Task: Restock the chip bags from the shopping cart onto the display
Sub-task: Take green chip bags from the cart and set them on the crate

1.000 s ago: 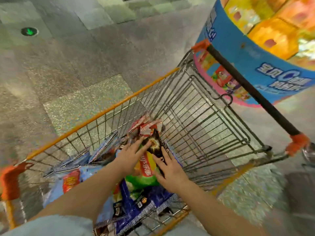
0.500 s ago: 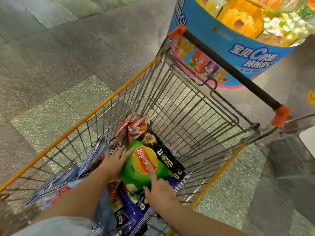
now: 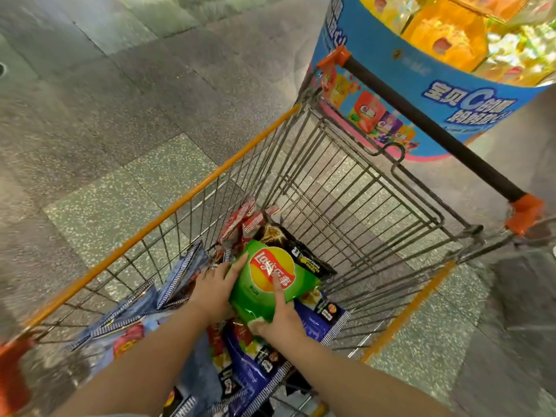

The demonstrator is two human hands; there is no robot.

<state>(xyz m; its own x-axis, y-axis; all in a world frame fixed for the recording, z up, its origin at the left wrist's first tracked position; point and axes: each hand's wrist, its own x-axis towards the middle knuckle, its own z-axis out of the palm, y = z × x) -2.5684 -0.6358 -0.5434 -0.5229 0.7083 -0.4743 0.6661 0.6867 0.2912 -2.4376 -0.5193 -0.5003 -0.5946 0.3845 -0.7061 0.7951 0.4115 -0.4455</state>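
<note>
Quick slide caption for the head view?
Both hands grip a green Lay's chip bag inside the shopping cart.

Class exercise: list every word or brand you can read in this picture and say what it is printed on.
"Lay's": red and yellow logo on the green chip bag.
"宝贝C": large white lettering on the round blue display stand; the remaining characters are too blurred.
Black chip bag, dark blue chip bag: print too small to read.

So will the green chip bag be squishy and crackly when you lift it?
Probably. The green chip bag looks puffed with air, so likely light and squashy. Its glossy film may be slippery, which could be why both the left hand and right hand hold it. Chips inside likely crush easily.
</note>
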